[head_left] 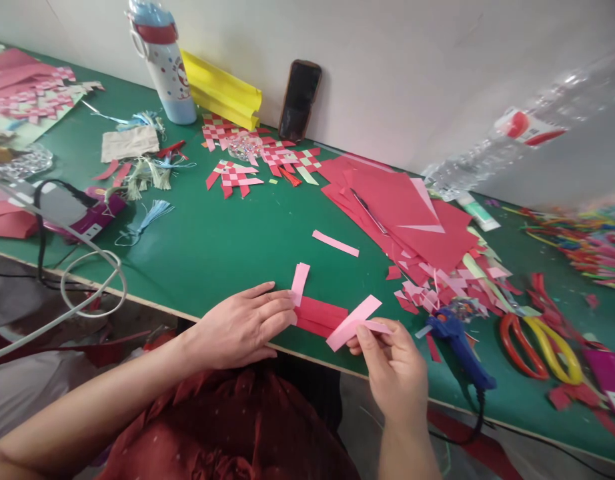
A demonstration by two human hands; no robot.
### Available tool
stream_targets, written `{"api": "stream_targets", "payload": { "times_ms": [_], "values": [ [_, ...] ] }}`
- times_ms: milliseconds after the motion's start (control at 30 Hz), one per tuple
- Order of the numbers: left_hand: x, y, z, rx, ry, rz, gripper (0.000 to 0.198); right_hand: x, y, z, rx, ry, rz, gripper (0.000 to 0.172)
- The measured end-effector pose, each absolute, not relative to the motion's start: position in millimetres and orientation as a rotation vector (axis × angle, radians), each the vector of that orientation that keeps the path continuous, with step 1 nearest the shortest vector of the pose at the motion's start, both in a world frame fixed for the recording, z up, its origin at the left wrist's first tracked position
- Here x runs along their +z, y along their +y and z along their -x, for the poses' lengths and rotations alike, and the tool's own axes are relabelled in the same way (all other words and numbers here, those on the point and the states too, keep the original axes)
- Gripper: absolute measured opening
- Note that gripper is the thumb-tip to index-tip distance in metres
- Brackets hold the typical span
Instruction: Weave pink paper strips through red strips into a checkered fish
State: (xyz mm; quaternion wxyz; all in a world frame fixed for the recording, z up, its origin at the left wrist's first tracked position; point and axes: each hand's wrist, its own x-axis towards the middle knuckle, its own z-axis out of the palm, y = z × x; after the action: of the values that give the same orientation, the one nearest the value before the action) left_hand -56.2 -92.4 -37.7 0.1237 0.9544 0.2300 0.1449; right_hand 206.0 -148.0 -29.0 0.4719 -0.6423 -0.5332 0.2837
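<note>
Red paper strips (320,317) lie side by side at the table's front edge. My left hand (257,320) rests flat with its fingers stretched out, touching their left end. Beside its fingertips a folded pink paper strip (300,283) stands out across the red ones. My right hand (392,360) pinches another folded pink paper strip (355,323) between thumb and fingers, over the right end of the red strips. A loose pink strip (336,243) lies farther back on the table.
Red paper sheets (387,207) with a pen and paper scraps lie at right. Near them are a blue glue gun (460,347) and scissors (552,347). Woven paper pieces (232,176), a phone (300,100) and a bottle (165,67) are at the back. Tassels (147,217) lie left.
</note>
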Motion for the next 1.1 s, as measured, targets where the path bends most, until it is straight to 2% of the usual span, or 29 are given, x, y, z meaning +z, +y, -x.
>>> {"api": "stream_targets", "payload": {
  "times_ms": [500, 867, 933, 1100],
  "values": [
    [-39, -94, 57, 0.419, 0.671, -2.869, 0.047, -32, -151, -207, 0.734, -1.129, 1.521, 0.018],
    [-33, -100, 58, 0.409, 0.733, -2.868, 0.062, -36, -150, -215, 0.762, -1.199, 1.473, 0.018],
    [-32, -99, 55, 0.442, 0.778, -2.828, 0.058, -36, -150, -216, 0.752, -1.193, 1.479, 0.018],
    [-30, -96, 44, 0.558, 0.862, -2.789, 0.03, -31, -140, -231, 0.606, -1.239, 1.596, 0.022]
  ]
}}
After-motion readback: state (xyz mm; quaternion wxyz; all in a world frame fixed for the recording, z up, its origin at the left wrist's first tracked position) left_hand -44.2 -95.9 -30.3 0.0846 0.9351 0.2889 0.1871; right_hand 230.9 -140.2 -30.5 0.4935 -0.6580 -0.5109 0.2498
